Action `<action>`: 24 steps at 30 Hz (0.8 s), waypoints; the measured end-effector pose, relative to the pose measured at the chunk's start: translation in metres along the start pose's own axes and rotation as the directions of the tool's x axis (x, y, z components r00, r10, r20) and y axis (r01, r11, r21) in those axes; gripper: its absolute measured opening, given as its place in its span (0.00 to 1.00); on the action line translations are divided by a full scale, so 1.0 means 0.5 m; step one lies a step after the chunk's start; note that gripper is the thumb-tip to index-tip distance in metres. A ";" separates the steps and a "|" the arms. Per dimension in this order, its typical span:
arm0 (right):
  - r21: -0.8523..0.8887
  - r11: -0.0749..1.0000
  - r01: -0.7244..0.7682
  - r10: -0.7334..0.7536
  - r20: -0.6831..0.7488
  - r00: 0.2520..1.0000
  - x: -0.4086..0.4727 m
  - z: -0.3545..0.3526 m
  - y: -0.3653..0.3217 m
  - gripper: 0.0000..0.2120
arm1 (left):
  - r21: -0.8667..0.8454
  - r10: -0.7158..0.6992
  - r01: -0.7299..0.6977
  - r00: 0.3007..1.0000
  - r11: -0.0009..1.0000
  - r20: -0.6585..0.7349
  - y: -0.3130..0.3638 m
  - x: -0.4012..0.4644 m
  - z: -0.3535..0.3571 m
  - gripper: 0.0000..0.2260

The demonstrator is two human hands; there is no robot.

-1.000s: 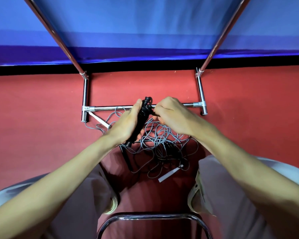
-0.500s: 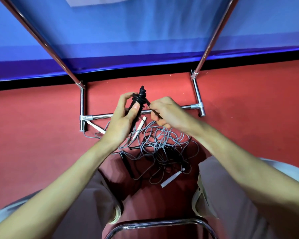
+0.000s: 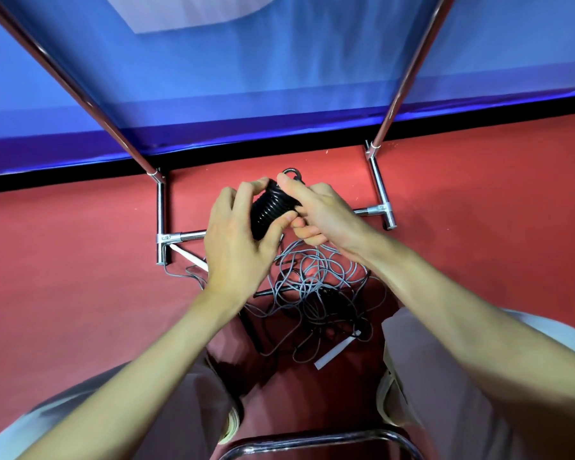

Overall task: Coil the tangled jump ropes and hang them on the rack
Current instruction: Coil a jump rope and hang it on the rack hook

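Both hands meet at frame center, clamped on 1 black coiled rope (image 3: pixel 269 207), a tight ribbed cylinder of glossy cord wraps. Left hand (image 3: pixel 236 247) wraps it from the left and below, thumb against the lower wraps, fingers curled over the top. Right hand (image 3: pixel 316 214) pinches the coil's upper right end, index finger laid across the top; a small dark loop (image 3: pixel 292 173) sticks up just above that finger. Below the hands, lower center, a loose tangle of thin grey cord (image 3: pixel 316 280) lies on the matte red floor (image 3: pixel 63 277), mixed with black cord, plus a flat white handle (image 3: pixel 332 355) at its lower right and another white handle (image 3: pixel 190 258) at its left edge. Shiny chrome rack base (image 3: pixel 161 207), round tubes with T-joints, frames the hands left and right; 2 slanted chrome poles rise to the upper corners. Blue cloth backdrop (image 3: pixel 279 78) fills the top. Curved chrome chair rail (image 3: pixel 312 441) at bottom center, between the grey-trousered knees.
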State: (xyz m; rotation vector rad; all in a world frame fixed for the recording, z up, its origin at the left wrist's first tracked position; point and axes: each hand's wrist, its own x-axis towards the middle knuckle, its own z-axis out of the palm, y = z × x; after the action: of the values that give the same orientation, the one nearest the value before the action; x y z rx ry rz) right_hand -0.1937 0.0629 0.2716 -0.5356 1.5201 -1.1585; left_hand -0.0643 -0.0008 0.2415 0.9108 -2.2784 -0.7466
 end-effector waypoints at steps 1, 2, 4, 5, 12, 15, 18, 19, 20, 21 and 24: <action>0.028 0.999 0.026 -0.026 0.012 1.000 -0.002 -0.005 -0.003 0.21 | -0.030 -0.009 0.009 1.000 0.999 -0.008 0.002 0.004 -0.003 0.20; 0.043 0.998 0.047 -0.048 0.023 0.999 -0.004 -0.010 -0.006 0.21 | -0.095 -0.026 0.026 1.000 0.995 0.006 0.003 0.008 -0.006 0.20; 0.029 0.997 0.069 -0.071 0.047 0.996 -0.006 -0.021 -0.009 0.20 | -0.301 -0.085 0.116 0.990 0.946 0.114 0.008 0.013 -0.015 0.19; 0.016 0.997 0.073 -0.074 0.063 0.995 -0.007 -0.025 -0.010 0.19 | -0.388 -0.109 0.178 0.975 0.904 0.195 0.011 0.016 -0.020 0.19; 0.052 0.995 0.081 -0.086 0.109 0.990 -0.010 -0.021 -0.006 0.16 | -0.497 -0.058 0.297 0.896 0.815 0.440 0.017 0.029 -0.032 0.14; 0.122 0.992 0.038 -0.058 0.163 0.985 -0.010 -0.016 -0.004 0.15 | -0.508 -0.128 0.342 0.903 0.791 0.409 0.018 0.025 -0.029 0.09; 0.193 0.981 -0.018 -0.033 0.255 0.966 -0.010 -0.019 -0.014 0.18 | -0.509 -0.144 0.318 0.925 0.800 0.350 0.024 0.031 -0.032 0.07; 0.215 0.976 -0.045 -0.018 0.285 0.958 -0.010 -0.022 -0.020 0.20 | -0.517 -0.162 0.321 0.930 0.793 0.330 0.027 0.035 -0.034 0.06; 0.227 0.972 -0.066 -0.004 0.295 0.955 -0.010 -0.024 -0.025 0.21 | -0.533 -0.199 0.338 0.932 0.776 0.301 0.027 0.041 -0.035 0.06; 0.228 0.972 -0.059 -0.007 0.279 0.960 -0.010 -0.027 -0.027 0.21 | -0.553 -0.250 0.366 0.928 0.748 0.276 0.025 0.048 -0.037 0.07; 0.183 0.980 0.081 -0.111 0.158 0.981 -0.005 -0.022 -0.021 0.20 | -0.596 -0.376 0.431 0.899 0.678 0.223 0.014 0.070 -0.047 0.12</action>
State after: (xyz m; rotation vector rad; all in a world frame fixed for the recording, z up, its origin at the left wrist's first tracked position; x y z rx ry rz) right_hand -0.2056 0.0645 0.2813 -0.5761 1.2461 -1.2759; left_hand -0.0725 -0.0289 0.2723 1.0532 -1.6698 -1.6582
